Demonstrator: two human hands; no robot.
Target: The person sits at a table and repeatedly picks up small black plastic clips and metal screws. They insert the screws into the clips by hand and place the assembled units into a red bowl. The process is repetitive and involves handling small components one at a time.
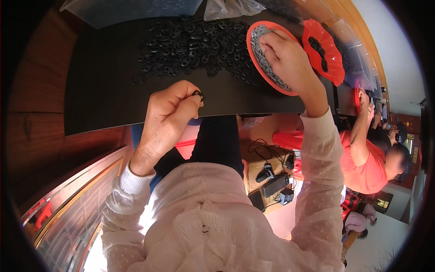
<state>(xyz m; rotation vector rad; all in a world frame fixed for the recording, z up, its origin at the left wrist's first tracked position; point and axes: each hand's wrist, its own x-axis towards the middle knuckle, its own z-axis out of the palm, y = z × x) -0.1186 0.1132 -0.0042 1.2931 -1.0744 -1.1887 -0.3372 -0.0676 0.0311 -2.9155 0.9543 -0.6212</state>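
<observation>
Near the table's front edge, my left hand (pixel 170 118) is closed, pinching a small black plastic part (pixel 198 94) between thumb and forefinger. My right hand (pixel 287 56) reaches over an oval red bowl (pixel 282 90) full of small grey screws (pixel 263 56). Its thumb and fingers are pressed together at the screws, and whatever they hold is hidden. Beyond my left hand lies a wide heap of black plastic parts (pixel 195 45), many with holes through them, spread over the black tabletop (pixel 104 90).
A wavy-rimmed red dish (pixel 333 68) with dark pieces stands right of the bowl. At the back are a translucent bin (pixel 131 11) and a clear plastic bag (pixel 231 8). Chargers and cables (pixel 276 183) lie below the table. A person in red (pixel 367 158) works at the right.
</observation>
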